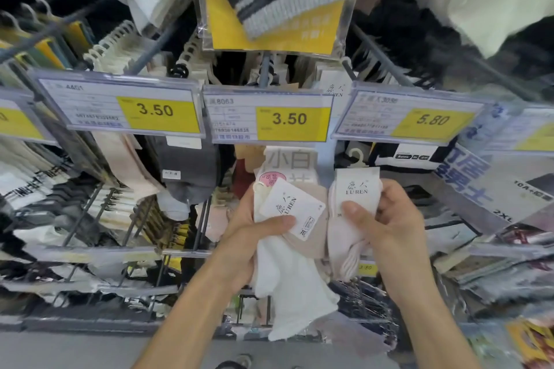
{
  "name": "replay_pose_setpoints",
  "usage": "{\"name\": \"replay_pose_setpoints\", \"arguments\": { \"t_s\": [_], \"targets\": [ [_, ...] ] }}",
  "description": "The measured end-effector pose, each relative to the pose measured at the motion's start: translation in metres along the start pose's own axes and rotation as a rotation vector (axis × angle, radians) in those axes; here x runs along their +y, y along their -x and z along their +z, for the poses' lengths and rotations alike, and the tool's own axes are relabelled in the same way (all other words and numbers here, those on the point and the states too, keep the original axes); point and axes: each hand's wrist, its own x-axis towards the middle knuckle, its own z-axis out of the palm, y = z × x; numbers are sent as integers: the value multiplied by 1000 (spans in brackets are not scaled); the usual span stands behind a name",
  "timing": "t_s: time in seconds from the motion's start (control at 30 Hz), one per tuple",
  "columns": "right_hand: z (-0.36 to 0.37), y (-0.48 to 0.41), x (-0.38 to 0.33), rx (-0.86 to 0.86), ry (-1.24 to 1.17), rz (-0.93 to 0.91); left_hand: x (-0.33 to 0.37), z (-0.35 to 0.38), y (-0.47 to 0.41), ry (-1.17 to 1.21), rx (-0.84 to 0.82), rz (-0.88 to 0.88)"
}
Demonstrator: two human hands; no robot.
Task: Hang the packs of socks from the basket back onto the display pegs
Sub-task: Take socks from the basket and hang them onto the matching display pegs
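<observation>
White cotton sock pack (295, 287), with a beige sock tucked beside it and a tilted square white card (292, 208) reading LUREN, sits in the left hand (248, 237) at about six o'clock in the view. The thumb pins the card's lower corner and the rest of the hand wraps behind the fabric, grasping it. Just at its three o'clock, the right hand (389, 228) grasps a pale pink ribbed sock pack (344, 243), thumb on the front below its upright card, fingers (391, 189) curled round the far edge. Neither pack is on a peg yet, and the basket is out of view.

Both hands being full is the likely trouble. Nothing is free to steady a grey metal peg (265, 69) or push back the packs crowding it, so a hook could miss the tip or knock a neighbour off. The yellow 3.50 tag (289, 120) at twelve o'clock and the yellow 5.80 tag (431, 120) at one o'clock hang close together, so a pack could easily land on the wrong row. A matching LUREN label (334, 90) peeking out beside the 5.80 tag hints at the proper peg. The left grip rests largely on card, so the loose white toe dangling toward six o'clock could slip free.
</observation>
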Motion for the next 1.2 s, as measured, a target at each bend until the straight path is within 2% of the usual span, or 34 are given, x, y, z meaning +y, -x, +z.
{"name": "replay_pose_setpoints", "arguments": {
  "t_s": [0.1,0.2,0.5,0.63,0.7,0.8,0.9,1.03,1.13,1.2],
  "targets": [
    [-12,6,-4,-111,-12,-20,0,4,-1,-16,28,13],
    [-5,11,-2,-227,194,-101,-1,10,-2,-20,46,41],
    [8,6,1,-277,501,-282,0,17,-1,-30,100,119],
    [10,1,-2,-218,538,-160,2,18,2,-112,114,134],
    [8,-1,-3,-247,560,-139,2,17,4,-157,118,148],
    [4,-4,-7,-275,433,-121,5,14,7,-194,123,153],
    [0,-21,-14,-96,171,-165,7,9,10,-210,172,173],
    [5,-54,-18,26,198,-305,5,7,13,-185,256,144],
    [19,-72,-22,25,202,-387,5,11,16,-223,259,135],
    [26,-82,-21,-2,124,-324,7,14,20,-222,236,127]
  ]
}}
